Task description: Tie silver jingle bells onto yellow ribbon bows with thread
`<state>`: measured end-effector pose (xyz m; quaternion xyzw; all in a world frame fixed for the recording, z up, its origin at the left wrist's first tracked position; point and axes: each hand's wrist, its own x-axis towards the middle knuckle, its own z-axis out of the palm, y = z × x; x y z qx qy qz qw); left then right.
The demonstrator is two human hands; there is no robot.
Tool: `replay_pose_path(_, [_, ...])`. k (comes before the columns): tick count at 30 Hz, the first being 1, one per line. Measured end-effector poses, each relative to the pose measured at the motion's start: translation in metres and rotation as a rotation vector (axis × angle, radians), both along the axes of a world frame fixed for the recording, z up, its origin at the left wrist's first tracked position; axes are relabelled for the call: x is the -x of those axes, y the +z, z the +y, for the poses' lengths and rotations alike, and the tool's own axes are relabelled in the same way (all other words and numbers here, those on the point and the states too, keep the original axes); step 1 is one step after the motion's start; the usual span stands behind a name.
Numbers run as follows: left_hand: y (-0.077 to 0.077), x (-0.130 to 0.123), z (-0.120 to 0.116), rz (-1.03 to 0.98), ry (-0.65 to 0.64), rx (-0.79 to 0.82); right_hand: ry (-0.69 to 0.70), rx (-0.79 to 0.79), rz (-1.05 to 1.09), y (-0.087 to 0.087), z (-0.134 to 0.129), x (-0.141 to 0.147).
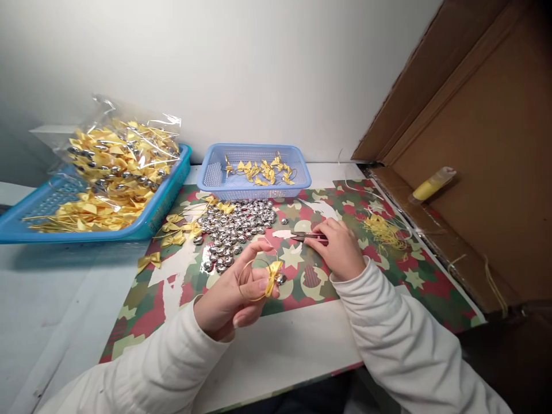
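Note:
My left hand (245, 287) pinches a yellow ribbon bow (273, 277) between thumb and fingers. A silver jingle bell (281, 279) hangs at the bow, and a thin gold cord loop (241, 276) curves around the fingers. My right hand (338, 247) is closed around small dark-bladed thread snips (304, 236), which lie low over the patterned sheet with the tips toward the left. Whether the blades are apart is hard to make out. Beyond my left hand spreads a pile of silver bells (237, 227), with loose yellow bows (176, 230) at its left.
A small blue basket (254, 188) with finished bows stands at the back. At left, a larger blue basket (172, 198) holds bows and a clear bag (125, 149). Yellow cord scraps (383, 232) lie at right, beside a cardboard wall (487, 144) and a yellow tube (432, 185).

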<state>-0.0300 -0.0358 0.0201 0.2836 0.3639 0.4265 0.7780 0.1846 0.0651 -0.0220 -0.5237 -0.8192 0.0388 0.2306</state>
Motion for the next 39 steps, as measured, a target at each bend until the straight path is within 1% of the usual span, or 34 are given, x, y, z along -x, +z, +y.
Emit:
replay_pose_path(3, [-0.005, 0.000, 0.001, 0.082, 0.015, -0.058, -0.032, -0.017, 0.012, 0.001, 0.000, 0.002])
replay_pose_path(5, [-0.007, -0.001, 0.002, 0.175, 0.066, -0.112, -0.001, -0.057, 0.106, 0.006, -0.002, 0.005])
replay_pose_path(6, [-0.008, -0.002, 0.003, 0.221, 0.096, -0.135, 0.062, -0.088, 0.186, 0.009, -0.005, 0.008])
replay_pose_path(7, [-0.008, -0.002, 0.003, 0.266, 0.130, -0.153, 0.158, -0.117, 0.279, 0.013, -0.009, 0.011])
replay_pose_path(9, [-0.009, -0.004, 0.003, 0.347, 0.195, -0.179, 0.405, -0.148, 0.453, 0.019, -0.020, 0.020])
replay_pose_path(10, [-0.009, -0.004, 0.003, 0.379, 0.216, -0.188, 0.508, -0.146, 0.506, 0.021, -0.026, 0.025])
replay_pose_path(11, [-0.009, -0.006, 0.003, 0.402, 0.225, -0.194, 0.569, -0.142, 0.531, 0.022, -0.032, 0.031])
replay_pose_path(12, [-0.009, -0.007, 0.002, 0.419, 0.232, -0.201, 0.586, -0.130, 0.527, 0.021, -0.038, 0.036])
replay_pose_path(14, [-0.008, -0.010, 0.001, 0.442, 0.249, -0.222, 0.535, -0.090, 0.519, 0.019, -0.047, 0.043])
replay_pose_path(16, [-0.007, -0.014, -0.001, 0.461, 0.292, -0.251, 0.474, -0.045, 0.540, 0.016, -0.052, 0.047])
replay_pose_path(17, [-0.007, -0.015, -0.002, 0.468, 0.320, -0.264, 0.468, -0.033, 0.560, 0.016, -0.052, 0.047])
replay_pose_path(19, [-0.006, -0.016, -0.003, 0.474, 0.355, -0.282, 0.495, -0.032, 0.598, 0.016, -0.051, 0.046])
replay_pose_path(22, [-0.006, -0.012, -0.002, 0.490, 0.340, -0.285, 0.544, -0.029, 0.633, 0.018, -0.049, 0.043])
replay_pose_path(27, [-0.009, -0.004, 0.002, 0.560, 0.379, -0.276, 0.542, 0.015, 0.634, 0.019, -0.048, 0.042])
replay_pose_path(30, [-0.010, -0.004, 0.003, 0.549, 0.366, -0.240, 0.518, -0.012, 0.666, 0.018, -0.049, 0.042])
replay_pose_path(33, [-0.009, -0.006, 0.004, 0.510, 0.361, -0.200, 0.476, -0.097, 0.697, 0.018, -0.050, 0.043])
replay_pose_path(36, [-0.009, -0.007, 0.004, 0.496, 0.366, -0.193, 0.475, -0.172, 0.632, 0.019, -0.052, 0.043])
replay_pose_path(39, [-0.011, -0.006, 0.003, 0.517, 0.350, -0.240, 0.450, -0.161, 0.538, 0.020, -0.053, 0.043])
